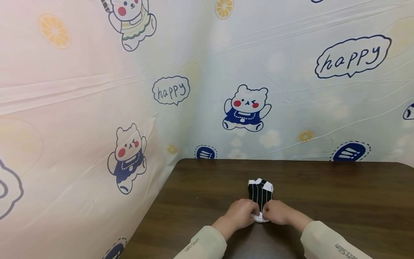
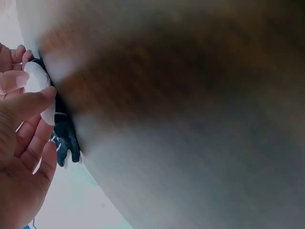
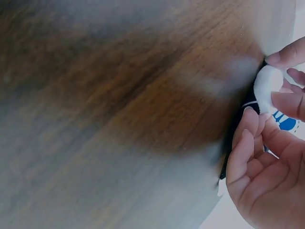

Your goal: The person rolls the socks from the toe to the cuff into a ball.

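Note:
Black socks (image 1: pixel 260 192) with thin white stripes and white ends lie on the wooden table, seemingly one on the other. Their white end (image 1: pixel 260 218) points towards me, between my two hands. My left hand (image 1: pixel 242 213) pinches the left side of that end; in the left wrist view its thumb lies on the white fabric (image 2: pixel 37 78). From the right side, my right hand (image 1: pixel 279 212) pinches the same end, thumb on the white fabric (image 3: pixel 268 86) and fingers bent beneath. Black fabric (image 2: pixel 64 133) hangs past the hand in the left wrist view.
The dark brown wooden table (image 1: pixel 200 194) spreads around the socks, its far edge meeting a printed cloth wall (image 1: pixel 284 118). Another cloth wall (image 1: pixel 74 144) runs along the table's left side.

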A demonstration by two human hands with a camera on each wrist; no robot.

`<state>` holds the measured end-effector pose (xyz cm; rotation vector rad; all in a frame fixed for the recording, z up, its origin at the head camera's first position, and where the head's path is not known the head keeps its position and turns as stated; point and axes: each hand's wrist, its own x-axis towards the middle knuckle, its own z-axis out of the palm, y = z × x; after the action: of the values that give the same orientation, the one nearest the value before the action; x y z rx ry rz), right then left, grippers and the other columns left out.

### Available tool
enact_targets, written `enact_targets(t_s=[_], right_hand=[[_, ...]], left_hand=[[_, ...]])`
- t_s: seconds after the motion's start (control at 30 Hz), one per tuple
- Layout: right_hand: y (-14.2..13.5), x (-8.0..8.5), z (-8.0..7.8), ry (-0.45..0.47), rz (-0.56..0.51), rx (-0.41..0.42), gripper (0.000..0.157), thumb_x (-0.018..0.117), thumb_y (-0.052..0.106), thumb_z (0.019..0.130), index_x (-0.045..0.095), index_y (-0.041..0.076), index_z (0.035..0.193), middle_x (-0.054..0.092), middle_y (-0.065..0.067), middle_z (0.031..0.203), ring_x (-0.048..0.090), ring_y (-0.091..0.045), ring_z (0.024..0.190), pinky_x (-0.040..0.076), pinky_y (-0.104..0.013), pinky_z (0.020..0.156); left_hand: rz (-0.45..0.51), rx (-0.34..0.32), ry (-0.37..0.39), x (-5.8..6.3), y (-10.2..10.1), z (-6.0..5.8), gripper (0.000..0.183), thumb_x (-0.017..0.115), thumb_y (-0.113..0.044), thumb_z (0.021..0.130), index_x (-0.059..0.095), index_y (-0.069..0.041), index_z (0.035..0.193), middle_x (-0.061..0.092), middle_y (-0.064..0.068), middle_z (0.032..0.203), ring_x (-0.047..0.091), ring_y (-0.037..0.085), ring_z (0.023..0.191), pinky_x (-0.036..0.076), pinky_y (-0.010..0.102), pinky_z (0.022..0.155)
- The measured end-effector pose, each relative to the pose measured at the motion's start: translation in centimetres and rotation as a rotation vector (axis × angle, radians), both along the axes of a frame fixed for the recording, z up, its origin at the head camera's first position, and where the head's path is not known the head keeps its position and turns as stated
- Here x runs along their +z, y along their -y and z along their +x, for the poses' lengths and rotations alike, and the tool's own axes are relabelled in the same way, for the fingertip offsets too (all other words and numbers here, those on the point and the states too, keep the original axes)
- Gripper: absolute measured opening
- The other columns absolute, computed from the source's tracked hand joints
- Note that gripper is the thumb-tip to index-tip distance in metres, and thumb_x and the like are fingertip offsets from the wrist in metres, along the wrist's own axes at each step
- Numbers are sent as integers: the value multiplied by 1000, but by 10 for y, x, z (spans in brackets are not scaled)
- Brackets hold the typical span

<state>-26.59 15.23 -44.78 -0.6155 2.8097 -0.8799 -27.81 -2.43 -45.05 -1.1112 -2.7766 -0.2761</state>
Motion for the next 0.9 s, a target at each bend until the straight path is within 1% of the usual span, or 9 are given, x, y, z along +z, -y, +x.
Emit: enact_targets(t_s=[0.17,0.3,0.47,0.53,0.7,0.77,0.9], right_hand=[[-2,1,5,-66,14,8,15,62,13,76,53,13,64,47,6,59,43,-11,55,36,-28,51],[-2,2,11,-181,66,0,14,66,14,78,54,15,70,46,6,64,42,-10,57,37,-29,51],[-3,5,18,-361,148,-33,18,71,18,77,53,16,77,41,6,69,41,-10,59,36,-30,50],[-3,7,20,-412,171,-34,19,73,21,77,54,15,80,41,7,70,40,-10,59,36,-30,50],[-4,10,22,-484,209,-1,23,76,24,77,58,14,85,45,7,73,42,-8,61,40,-34,56],[-4,9,23,-517,221,19,23,77,24,76,58,14,84,45,8,73,43,-7,61,40,-35,56],[-5,5,23,-578,231,51,24,78,22,72,57,15,81,44,9,72,44,-8,61,37,-32,52]], left_hand=[[-30,2,8,-1,-3,-2,21,80,-12,68,65,-23,78,57,-16,72,49,0,64,39,18,57],[6,6,47,-3,-4,-6,20,80,-14,66,65,-21,78,55,-16,67,46,0,59,37,17,55],[122,-5,123,-3,-2,-9,18,77,-9,64,66,-16,76,56,-15,63,44,-1,57,36,13,54],[159,-8,154,-3,-1,-10,17,77,-8,64,66,-14,75,56,-15,63,44,-2,57,36,12,54],[201,14,238,-2,-2,-14,15,78,-8,67,66,-14,74,55,-15,63,45,-3,58,38,12,56],[215,22,283,0,-2,-13,14,78,-8,68,67,-13,73,56,-14,63,46,-4,58,39,12,57],[248,20,357,3,-2,-13,12,77,-6,70,67,-12,73,57,-13,63,47,-4,58,40,13,56]])
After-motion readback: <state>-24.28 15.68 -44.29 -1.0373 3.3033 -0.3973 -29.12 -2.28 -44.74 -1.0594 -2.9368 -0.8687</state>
